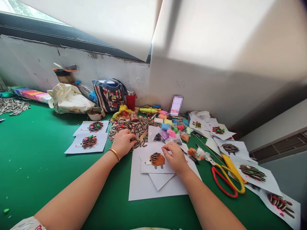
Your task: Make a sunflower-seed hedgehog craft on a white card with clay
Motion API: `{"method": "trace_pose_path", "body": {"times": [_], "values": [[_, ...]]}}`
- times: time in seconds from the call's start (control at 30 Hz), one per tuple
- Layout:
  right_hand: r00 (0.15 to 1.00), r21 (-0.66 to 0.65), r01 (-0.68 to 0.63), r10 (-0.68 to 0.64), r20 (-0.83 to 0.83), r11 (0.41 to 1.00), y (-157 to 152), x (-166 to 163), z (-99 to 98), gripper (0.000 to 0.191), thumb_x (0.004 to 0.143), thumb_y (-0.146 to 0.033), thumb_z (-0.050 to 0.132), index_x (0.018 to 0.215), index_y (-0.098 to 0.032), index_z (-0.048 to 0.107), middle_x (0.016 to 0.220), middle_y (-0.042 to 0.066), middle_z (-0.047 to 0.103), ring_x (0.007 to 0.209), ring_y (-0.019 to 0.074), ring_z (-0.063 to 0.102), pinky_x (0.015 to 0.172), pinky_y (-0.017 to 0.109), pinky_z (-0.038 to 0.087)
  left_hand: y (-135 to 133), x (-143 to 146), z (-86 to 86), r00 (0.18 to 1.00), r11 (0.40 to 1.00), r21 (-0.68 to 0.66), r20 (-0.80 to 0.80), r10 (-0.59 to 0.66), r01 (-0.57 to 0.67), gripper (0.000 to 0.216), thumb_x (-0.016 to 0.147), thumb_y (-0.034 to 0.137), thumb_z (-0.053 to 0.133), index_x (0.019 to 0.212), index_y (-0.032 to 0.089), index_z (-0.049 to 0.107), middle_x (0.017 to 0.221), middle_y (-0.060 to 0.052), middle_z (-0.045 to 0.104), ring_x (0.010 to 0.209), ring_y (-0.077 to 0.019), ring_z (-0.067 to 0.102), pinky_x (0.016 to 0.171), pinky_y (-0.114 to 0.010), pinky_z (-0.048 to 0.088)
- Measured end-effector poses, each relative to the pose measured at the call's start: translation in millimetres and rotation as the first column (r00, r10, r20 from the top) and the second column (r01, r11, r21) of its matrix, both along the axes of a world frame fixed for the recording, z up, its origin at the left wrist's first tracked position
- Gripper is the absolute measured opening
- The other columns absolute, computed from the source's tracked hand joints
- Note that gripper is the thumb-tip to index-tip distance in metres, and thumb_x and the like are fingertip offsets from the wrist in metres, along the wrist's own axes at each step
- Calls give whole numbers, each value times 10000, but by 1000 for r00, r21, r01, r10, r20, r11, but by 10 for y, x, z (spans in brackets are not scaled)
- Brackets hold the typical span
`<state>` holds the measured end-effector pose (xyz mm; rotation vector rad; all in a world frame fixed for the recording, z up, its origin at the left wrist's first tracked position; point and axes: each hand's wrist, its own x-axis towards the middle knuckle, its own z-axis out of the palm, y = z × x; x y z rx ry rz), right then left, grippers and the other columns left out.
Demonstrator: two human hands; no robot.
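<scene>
My left hand [124,142] reaches over a heap of striped sunflower seeds [141,125], its thumb and forefinger slightly apart at the edge of the heap; a gold bangle [115,155] circles the wrist. On a white card [147,169] in front of me is a hedgehog picture [157,159] with an orange clay body. Dark striped seeds cover the upper left of its back. Beside the card's right edge, my right hand [174,156] is closed in a pinch, and anything between its fingertips is too small to make out. Larger white paper [139,188] lies beneath the card.
Bagged coloured clay [171,132] lies behind the card. Red-and-yellow scissors [225,179] and a yellow comb-like tool [233,167] lie right. Finished hedgehog cards [88,142] sit left, more cards [254,172] right. Bags [109,95], a red bottle [130,101] and a phone [176,105] stand by the wall.
</scene>
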<state>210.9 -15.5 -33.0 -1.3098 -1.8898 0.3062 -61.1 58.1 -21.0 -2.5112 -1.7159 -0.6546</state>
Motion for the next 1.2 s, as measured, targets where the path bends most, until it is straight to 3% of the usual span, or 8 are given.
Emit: {"method": "trace_pose_path", "body": {"times": [0.17,0.3,0.57,0.9,1.2], "values": [[1000,-3,-3,3,-4,1000,-1,-9,11,141,874,-182,536,797,-206,652,805,33,635,830,193,562,771,325,418,-38,36,15,995,998,-19,-88,50,-52,235,788,391,664,978,284,748,928,-67,593,935,-266,539,798,-388,395],[1000,-11,-3,3,-2,1000,-4,-15,22,140,875,-184,536,792,-207,646,799,32,631,827,195,558,774,330,414,-60,68,11,993,998,-21,-106,55,-57,195,801,353,648,960,295,746,924,-66,590,950,-271,530,802,-398,386],[1000,-16,-7,6,-14,1000,-1,-16,6,145,879,-185,529,793,-209,643,804,30,633,831,193,555,776,333,415,-51,58,6,998,998,7,-30,55,-54,160,858,301,578,820,252,727,906,-62,604,931,-247,549,801,-378,388],[1000,-22,-16,16,-8,1000,-4,-13,12,148,875,-175,531,792,-207,649,807,30,638,829,190,558,779,332,417,-29,23,25,996,996,30,17,88,-89,162,858,236,536,807,229,690,893,-53,645,914,-235,582,783,-369,388],[1000,-20,-8,9,2,1000,-5,-22,17,151,879,-185,531,788,-210,649,802,35,638,828,198,562,776,337,427,-102,69,60,998,999,-35,-68,8,-11,178,809,263,586,844,302,756,937,-62,645,963,-269,540,842,-426,352]]}}
